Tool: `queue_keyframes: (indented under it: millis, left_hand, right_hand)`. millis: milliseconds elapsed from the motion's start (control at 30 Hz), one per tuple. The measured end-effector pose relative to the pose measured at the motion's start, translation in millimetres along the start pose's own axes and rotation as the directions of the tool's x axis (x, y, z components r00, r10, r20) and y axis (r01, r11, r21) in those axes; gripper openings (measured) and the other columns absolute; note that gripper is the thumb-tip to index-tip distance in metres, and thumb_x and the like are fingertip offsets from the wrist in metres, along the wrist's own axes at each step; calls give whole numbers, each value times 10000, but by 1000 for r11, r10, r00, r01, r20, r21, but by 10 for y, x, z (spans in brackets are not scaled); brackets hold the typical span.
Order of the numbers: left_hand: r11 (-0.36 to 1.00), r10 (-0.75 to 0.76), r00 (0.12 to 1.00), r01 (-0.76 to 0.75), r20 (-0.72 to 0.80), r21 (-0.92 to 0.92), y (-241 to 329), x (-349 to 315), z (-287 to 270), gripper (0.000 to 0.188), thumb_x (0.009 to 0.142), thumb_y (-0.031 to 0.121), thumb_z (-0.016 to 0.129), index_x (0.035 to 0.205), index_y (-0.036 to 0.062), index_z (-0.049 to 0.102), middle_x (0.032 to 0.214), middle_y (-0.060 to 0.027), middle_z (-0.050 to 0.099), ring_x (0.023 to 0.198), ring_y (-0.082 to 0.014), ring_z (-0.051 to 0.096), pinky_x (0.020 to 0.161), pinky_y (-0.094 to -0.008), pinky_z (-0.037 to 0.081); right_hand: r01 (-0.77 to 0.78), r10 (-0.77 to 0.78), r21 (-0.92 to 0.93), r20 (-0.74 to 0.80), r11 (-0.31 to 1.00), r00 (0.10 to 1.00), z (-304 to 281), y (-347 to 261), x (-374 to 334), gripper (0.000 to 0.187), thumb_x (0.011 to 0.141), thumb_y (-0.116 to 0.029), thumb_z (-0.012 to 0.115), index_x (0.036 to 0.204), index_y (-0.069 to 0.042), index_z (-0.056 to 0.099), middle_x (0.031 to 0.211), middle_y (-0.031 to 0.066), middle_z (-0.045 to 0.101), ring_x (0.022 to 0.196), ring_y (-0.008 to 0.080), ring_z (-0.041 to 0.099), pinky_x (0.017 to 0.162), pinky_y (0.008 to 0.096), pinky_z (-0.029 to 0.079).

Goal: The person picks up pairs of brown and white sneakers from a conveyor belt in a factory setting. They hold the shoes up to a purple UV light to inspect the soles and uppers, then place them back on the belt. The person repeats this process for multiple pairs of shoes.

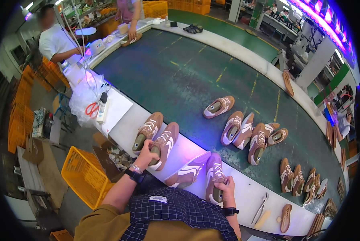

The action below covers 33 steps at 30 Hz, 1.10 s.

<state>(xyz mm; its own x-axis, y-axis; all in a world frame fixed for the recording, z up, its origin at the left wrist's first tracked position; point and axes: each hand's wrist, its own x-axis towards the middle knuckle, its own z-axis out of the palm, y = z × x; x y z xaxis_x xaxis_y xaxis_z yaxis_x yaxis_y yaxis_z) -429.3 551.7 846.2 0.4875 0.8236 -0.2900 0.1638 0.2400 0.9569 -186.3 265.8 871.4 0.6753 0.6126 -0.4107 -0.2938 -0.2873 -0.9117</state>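
Observation:
My left hand [146, 155] is closed on the heel of a brown sneaker [166, 143] with white stripes and laces, on the white table ledge. A matching sneaker [149, 126] stands against its left side. My right hand [227, 189] grips the heel opening of another sneaker [215, 170], its toe pointing away from me and tinted violet by the light. Between my hands, a further sneaker [188, 172] lies on its side, striped side up. My fingertips are partly hidden at both heels.
Several sneakers [258, 142] stand on the green conveyor belt [160, 76]. Pliers [260, 207] and a brown shoe sole [285, 218] lie right on the ledge. Red-handled scissors [92, 109] rest by a power strip [103, 110]. A yellow crate [85, 176] sits lower left; two people work at far left.

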Motion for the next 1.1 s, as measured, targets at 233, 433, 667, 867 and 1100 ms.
queue_keyframes:
  millis: [233, 433, 667, 867, 1100]
  left_hand:
    - [962, 16, 940, 78, 339, -261, 632, -372, 155, 707, 437, 61, 649, 1095, 98, 393, 1023, 0, 419, 981, -128, 429, 877, -225, 343]
    - [984, 61, 877, 27, 477, -174, 1005, -299, 342, 715, 433, 71, 662, 1092, 92, 386, 994, 4, 435, 963, -113, 435, 852, -225, 345]
    - [960, 56, 842, 103, 536, -262, 986, -271, 383, 706, 473, 108, 664, 1119, 98, 380, 1016, -4, 439, 961, -117, 434, 862, -230, 341]
    - [943, 45, 864, 128, 502, -306, 1032, -331, 368, 752, 433, 69, 648, 1140, 77, 391, 1045, -6, 445, 1003, -126, 444, 882, -225, 343]
    - [963, 39, 900, 83, 435, -258, 956, -399, 306, 699, 491, 60, 665, 1137, 78, 397, 1036, -16, 444, 994, -137, 439, 882, -234, 343]
  right_hand:
    - [97, -110, 257, 37, 962, 993, 7, -531, -137, 449, 512, -235, 642, 883, -74, 445, 817, 26, 510, 758, 135, 501, 699, 233, 399]
    - [144, -217, 407, 138, 902, 966, 264, -881, -144, 534, 472, -233, 645, 931, -75, 422, 856, 35, 513, 771, 141, 513, 693, 237, 412]
    - [106, -210, 444, 192, 890, 959, 359, -852, -56, 585, 434, -221, 634, 956, -61, 424, 865, 46, 521, 796, 157, 527, 718, 243, 419]
    - [94, -204, 476, 185, 874, 961, 444, -917, -76, 579, 451, -246, 689, 948, -63, 454, 859, 29, 528, 788, 139, 516, 710, 235, 401]
    - [30, -143, 457, 216, 889, 966, 444, -890, -103, 578, 454, -204, 633, 981, -51, 449, 901, 59, 535, 844, 182, 538, 769, 268, 429]
